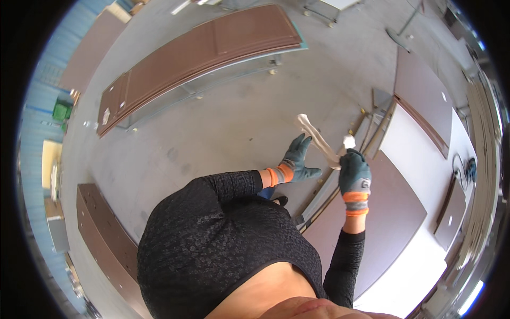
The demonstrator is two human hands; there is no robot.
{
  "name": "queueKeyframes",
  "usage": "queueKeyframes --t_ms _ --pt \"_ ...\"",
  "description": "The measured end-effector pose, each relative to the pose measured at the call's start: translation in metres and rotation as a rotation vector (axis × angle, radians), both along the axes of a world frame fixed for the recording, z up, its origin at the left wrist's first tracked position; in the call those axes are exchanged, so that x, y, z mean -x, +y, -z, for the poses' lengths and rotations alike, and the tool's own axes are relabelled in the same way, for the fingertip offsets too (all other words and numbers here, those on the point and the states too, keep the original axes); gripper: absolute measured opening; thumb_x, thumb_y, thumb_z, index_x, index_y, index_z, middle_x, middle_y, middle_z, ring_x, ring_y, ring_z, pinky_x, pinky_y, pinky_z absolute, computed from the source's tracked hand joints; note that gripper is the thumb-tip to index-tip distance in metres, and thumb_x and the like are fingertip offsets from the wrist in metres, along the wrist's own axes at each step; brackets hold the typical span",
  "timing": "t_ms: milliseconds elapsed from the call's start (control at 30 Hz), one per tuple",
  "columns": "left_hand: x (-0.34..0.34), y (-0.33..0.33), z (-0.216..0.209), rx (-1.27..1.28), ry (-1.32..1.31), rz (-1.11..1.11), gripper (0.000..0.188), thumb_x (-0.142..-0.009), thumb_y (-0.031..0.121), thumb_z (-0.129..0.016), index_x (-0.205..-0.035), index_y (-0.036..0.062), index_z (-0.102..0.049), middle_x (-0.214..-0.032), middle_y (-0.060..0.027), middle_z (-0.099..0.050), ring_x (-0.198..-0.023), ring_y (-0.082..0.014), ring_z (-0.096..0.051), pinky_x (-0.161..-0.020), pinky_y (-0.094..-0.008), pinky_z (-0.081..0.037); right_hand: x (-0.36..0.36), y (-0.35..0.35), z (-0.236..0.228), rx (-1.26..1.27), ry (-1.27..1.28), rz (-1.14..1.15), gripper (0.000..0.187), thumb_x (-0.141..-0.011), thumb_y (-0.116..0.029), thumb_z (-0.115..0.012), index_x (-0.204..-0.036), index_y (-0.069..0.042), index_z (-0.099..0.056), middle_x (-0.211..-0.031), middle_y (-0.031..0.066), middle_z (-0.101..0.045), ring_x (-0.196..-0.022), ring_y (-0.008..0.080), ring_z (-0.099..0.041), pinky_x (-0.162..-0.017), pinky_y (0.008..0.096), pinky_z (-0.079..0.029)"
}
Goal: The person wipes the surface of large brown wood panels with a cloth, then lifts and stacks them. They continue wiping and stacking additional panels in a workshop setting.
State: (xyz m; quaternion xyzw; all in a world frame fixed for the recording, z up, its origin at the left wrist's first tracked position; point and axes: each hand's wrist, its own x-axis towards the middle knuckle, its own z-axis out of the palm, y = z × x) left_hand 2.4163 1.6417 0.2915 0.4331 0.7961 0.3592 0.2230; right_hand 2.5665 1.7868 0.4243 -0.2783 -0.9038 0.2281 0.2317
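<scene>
My right hand (354, 173), in a grey-green work glove with an orange cuff, is closed round a twisted off-white cloth (319, 141). One long end of the cloth hangs out to the left, and a short white end pokes up above the fist. Just left of it, my left hand (297, 161) wears a matching glove, with thumb and fingers apart and nothing in them. The cloth's long end passes close to those fingers; I see no grip on it. Below my right hand lies a large brown panel (388, 212) on a white-topped table (409, 138).
Long brown panels are stacked on a wheeled cart (202, 56) at the far left. More brown panels (109, 242) stand at the near left. Another panel (419, 95) lies at the far end of the table. A metal stand (399, 38) is on the floor at the back right.
</scene>
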Motion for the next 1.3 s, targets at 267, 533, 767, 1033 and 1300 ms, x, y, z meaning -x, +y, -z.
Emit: queueKeyframes --t_ms 267,533,767,1033,1300 --pt "0.089 -0.114 -0.009 -0.402 0.349 -0.495 0.093 -0.070 0.039 -0.095 -0.141 0.0046 -0.046 -0.158 -0.0297 -0.034 -0.145 -0.0481 -0.039 -0.115 -0.0535 -0.041 0.109 -0.094 -0.030 -0.015 0.099 -0.416 0.012 -0.092 -0.015 -0.074 -0.096 -0.008 -0.066 -0.105 0.0130 -0.073 -0.083 0.0381 -0.071 -0.069 0.0470 -0.058" --pt "0.186 -0.242 -0.025 -0.244 -0.374 -0.179 0.039 -0.092 0.034 -0.080 -0.114 0.0036 -0.072 -0.105 -0.0121 -0.077 -0.102 -0.0221 -0.072 -0.091 -0.0370 -0.055 0.291 -0.194 -0.050 -0.176 0.065 -0.853 0.017 -0.093 -0.024 -0.069 -0.101 -0.009 -0.073 -0.102 0.0111 -0.073 -0.086 0.0360 -0.071 -0.072 0.0446 -0.058" --pt "0.357 -0.392 -0.055 -0.267 -0.335 -0.532 0.046 -0.098 0.039 -0.074 -0.076 0.0009 -0.061 -0.066 -0.0013 -0.051 -0.072 -0.0069 -0.042 -0.062 -0.0332 -0.044 0.509 -0.287 -0.037 -0.157 0.178 -0.920 0.008 -0.091 -0.008 -0.071 -0.098 -0.003 -0.071 -0.096 0.0144 -0.072 -0.084 0.0398 -0.069 -0.074 0.0451 -0.056" --pt "0.512 -0.506 -0.046 -0.509 -0.439 -1.114 0.045 -0.099 0.039 -0.072 -0.074 0.0024 -0.062 -0.068 0.0007 -0.056 -0.066 -0.0095 -0.046 -0.059 -0.0323 -0.042 0.691 -0.418 -0.034 -0.261 0.186 -1.055 0.011 -0.087 -0.006 -0.070 -0.098 -0.006 -0.071 -0.103 0.0103 -0.072 -0.087 0.0350 -0.070 -0.074 0.0427 -0.057" --pt "0.633 -0.599 -0.055 -1.087 -0.256 -1.407 0.033 -0.108 0.027 -0.056 -0.105 -0.0023 -0.070 -0.098 -0.0034 -0.071 -0.087 -0.0122 -0.064 -0.078 -0.0305 -0.054 0.753 -0.516 0.039 -0.153 -0.788 -1.646 0.043 -0.097 -0.042 -0.064 -0.124 -0.010 -0.071 -0.120 0.0121 -0.072 -0.108 0.0360 -0.069 -0.093 0.0441 -0.055"
